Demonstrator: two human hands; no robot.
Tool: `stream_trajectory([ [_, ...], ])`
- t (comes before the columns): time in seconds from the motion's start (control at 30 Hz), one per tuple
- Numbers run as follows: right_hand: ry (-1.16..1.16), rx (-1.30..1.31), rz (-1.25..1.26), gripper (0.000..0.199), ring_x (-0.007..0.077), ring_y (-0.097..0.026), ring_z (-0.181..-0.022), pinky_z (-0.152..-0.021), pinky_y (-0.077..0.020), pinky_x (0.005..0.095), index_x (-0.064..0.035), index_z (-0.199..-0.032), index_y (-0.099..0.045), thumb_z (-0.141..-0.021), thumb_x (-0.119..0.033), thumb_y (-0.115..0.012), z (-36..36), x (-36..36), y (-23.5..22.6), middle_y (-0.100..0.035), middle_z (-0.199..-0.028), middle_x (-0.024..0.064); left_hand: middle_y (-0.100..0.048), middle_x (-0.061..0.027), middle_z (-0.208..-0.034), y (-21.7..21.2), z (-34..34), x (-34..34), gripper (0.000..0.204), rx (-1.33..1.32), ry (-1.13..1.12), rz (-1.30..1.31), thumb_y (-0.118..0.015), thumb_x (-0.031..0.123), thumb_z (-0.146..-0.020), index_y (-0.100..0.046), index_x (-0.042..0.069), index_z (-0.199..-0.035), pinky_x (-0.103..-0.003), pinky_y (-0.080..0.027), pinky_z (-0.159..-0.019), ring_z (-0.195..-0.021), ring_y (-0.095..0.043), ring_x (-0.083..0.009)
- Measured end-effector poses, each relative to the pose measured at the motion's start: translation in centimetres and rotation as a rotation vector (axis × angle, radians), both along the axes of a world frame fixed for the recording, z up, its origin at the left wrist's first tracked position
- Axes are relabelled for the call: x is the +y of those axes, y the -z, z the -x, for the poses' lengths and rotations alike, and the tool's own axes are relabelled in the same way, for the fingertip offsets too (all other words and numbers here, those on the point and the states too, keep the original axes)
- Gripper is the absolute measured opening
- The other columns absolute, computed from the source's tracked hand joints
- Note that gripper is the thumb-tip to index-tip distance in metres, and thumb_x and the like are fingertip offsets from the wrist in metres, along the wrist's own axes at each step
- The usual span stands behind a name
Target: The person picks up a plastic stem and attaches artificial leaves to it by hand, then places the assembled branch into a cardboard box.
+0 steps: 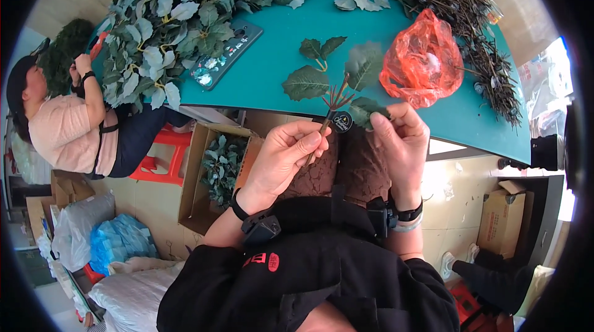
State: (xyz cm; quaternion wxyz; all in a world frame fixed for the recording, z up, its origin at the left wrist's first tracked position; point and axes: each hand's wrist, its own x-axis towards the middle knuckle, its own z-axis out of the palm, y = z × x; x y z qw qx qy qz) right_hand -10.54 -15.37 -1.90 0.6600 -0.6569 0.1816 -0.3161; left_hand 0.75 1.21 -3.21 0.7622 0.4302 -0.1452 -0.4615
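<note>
Just past the table's near edge, my left hand (286,156) is closed round a brown artificial stem (335,100) whose top splits into several bare twigs. A round black tag (342,122) hangs beside the stem. My right hand (405,140) pinches a green artificial leaf (365,109) between thumb and fingers, right of the twigs. Behind the stem, a sprig of green leaves (306,83) shows over the table; I cannot tell whether it is joined to the stem. A further leaf (365,65) above is blurred.
Leaf sprays (179,17) heap the far left of the green table (291,29), beside a dark phone-like slab (226,54). A red plastic bag (424,60) and brown stems (458,17) lie right. A carton (189,190) stands below left. A person (71,122) sits left.
</note>
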Motion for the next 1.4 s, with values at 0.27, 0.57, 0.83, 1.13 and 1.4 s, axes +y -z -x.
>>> stream_trajectory([
  [0.27,-0.060,0.076,0.129,0.010,0.0022,-0.047,-0.056,-0.050,-0.0354,0.0160,-0.0005,-0.092,-0.057,-0.084,0.001,-0.063,-0.7,1.6,0.3,-0.059,-0.074,0.0005,-0.064,-0.0035,-0.082,1.0,0.0,2.2,0.017,-0.174,-0.062,-0.121,-0.059,0.012,-0.090,-0.062,0.001,-0.103,-0.016,-0.040,-0.058,-0.069,-0.056,-0.0062],
  [0.57,-0.104,0.055,0.032,0.011,0.0033,-0.046,-0.056,-0.049,-0.0346,0.0164,0.0005,-0.099,-0.055,-0.088,-0.002,-0.057,-1.4,0.2,1.8,-0.062,-0.079,0.0040,-0.064,-0.0026,-0.090,6.7,-1.4,13.6,0.013,-0.059,-0.333,-0.338,-0.059,0.009,-0.089,-0.062,0.003,-0.101,-0.020,-0.043,-0.063,-0.077,-0.057,-0.0080],
  [0.83,-0.365,0.207,0.030,0.010,0.0039,-0.046,-0.056,-0.049,-0.0341,0.0171,0.0018,-0.095,-0.062,-0.087,-0.003,-0.058,-3.3,2.2,1.8,-0.062,-0.078,0.0034,-0.062,-0.0035,-0.091,8.1,1.1,15.6,0.013,0.141,-0.436,-0.279,-0.060,0.009,-0.089,-0.062,0.004,-0.100,-0.021,-0.044,-0.066,-0.078,-0.056,-0.0098],
  [1.13,-0.484,0.246,0.111,0.022,0.0043,-0.036,-0.051,-0.045,-0.0299,0.0235,0.0006,-0.067,-0.054,-0.082,-0.009,-0.067,-5.2,5.4,4.3,-0.045,-0.054,-0.0009,-0.063,-0.0030,-0.090,7.4,1.5,12.2,0.017,0.022,-0.003,-0.266,-0.063,0.008,-0.087,-0.061,0.003,-0.103,-0.022,-0.043,-0.064,-0.078,-0.057,-0.0086],
  [1.4,-0.511,0.340,0.088,0.028,0.0046,-0.032,-0.049,-0.044,-0.0268,0.0232,-0.0009,-0.063,-0.049,-0.082,-0.010,-0.067,-7.4,6.9,4.4,-0.040,-0.050,-0.0015,-0.060,-0.0038,-0.085,7.3,0.4,12.2,0.023,0.016,-0.098,-0.314,-0.071,0.014,-0.079,-0.058,0.004,-0.095,-0.023,-0.045,-0.068,-0.079,-0.058,-0.0121],
])
